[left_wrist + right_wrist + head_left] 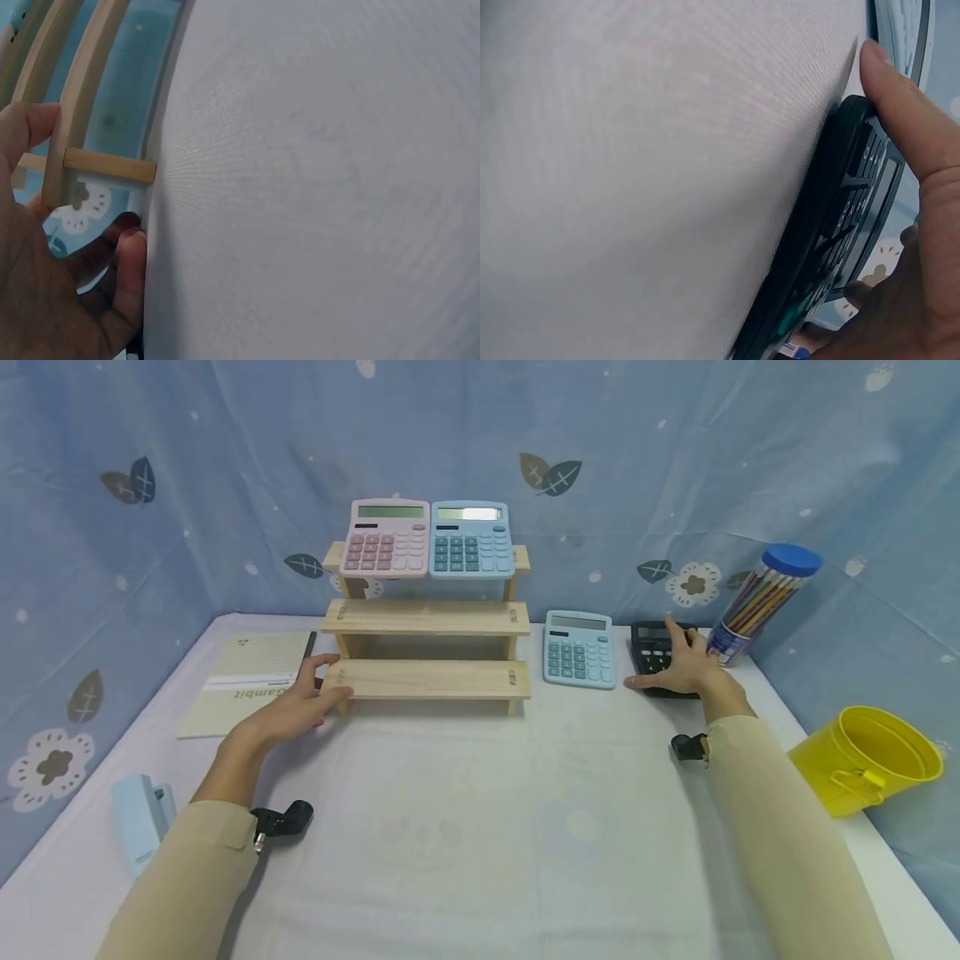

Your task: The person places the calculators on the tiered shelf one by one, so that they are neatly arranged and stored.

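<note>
In the head view, a three-tier wooden shelf stands at the back middle of the table. On its top tier lean a pink calculator and a blue calculator. My left hand pinches the left end of the lowest board, with thumb in front and a finger behind; the left wrist view shows this board too. Over a black calculator, my right hand spreads its fingers, thumb near the left edge. In the right wrist view, the black calculator sits under the hand, and the fingertips are partly hidden.
Between shelf and right hand lies another blue calculator. A blue-lidded pencil tub leans in the right corner, behind a yellow bucket. To the left are notebooks and a light-blue object.
</note>
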`<state>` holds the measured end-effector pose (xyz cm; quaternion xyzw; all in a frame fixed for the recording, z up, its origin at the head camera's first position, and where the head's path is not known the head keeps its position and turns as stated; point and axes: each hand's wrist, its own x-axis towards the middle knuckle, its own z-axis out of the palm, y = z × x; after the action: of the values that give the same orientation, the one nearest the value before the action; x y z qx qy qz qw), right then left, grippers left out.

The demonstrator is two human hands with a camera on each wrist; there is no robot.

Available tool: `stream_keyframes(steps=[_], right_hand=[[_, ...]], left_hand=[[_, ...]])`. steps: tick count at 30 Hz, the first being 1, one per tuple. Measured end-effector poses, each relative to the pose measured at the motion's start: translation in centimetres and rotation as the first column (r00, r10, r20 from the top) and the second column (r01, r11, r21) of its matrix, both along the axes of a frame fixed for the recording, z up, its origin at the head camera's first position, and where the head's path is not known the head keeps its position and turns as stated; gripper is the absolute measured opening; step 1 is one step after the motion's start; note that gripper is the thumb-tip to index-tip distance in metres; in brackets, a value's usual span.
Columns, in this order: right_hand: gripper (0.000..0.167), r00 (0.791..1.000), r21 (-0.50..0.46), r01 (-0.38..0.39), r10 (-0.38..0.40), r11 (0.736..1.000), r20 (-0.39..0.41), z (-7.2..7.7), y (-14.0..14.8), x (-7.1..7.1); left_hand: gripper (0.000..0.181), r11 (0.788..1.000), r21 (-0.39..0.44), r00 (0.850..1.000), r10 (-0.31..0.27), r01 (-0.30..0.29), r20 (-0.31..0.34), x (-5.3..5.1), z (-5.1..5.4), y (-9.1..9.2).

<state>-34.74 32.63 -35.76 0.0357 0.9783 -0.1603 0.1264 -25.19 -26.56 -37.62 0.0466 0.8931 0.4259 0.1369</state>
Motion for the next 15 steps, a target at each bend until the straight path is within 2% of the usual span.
stream_keyframes(steps=[4,11,15], right_hand=[[0.134,0.999,-0.016,0.008,-0.009,1.0,-0.031,-0.1,0.0,0.1],[0.132,0.991,-0.109,0.073,-0.084,0.991,-0.103,-0.2,0.2,0.7],[0.132,0.989,-0.114,0.062,-0.077,0.992,-0.127,0.0,0.2,1.0]], left_hand=[[0.08,1.0,-0.006,1.0,0.005,-0.005,-0.005,0.1,-0.1,0.1],[0.081,1.0,-0.003,1.0,0.004,-0.004,-0.003,0.0,-0.3,0.1],[0.08,1.0,0.005,1.0,0.003,-0.003,-0.006,-0.2,-0.2,0.1]])
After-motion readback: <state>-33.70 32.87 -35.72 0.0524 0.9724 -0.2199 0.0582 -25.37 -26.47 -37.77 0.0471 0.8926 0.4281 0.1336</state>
